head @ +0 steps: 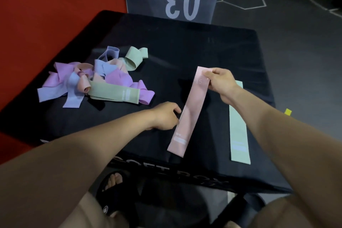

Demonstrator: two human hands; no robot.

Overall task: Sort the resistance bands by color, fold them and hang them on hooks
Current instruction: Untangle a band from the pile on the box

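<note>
Right hand (220, 83) pinches with curled fingers; left hand (165, 116) curled, knuckles up.
</note>
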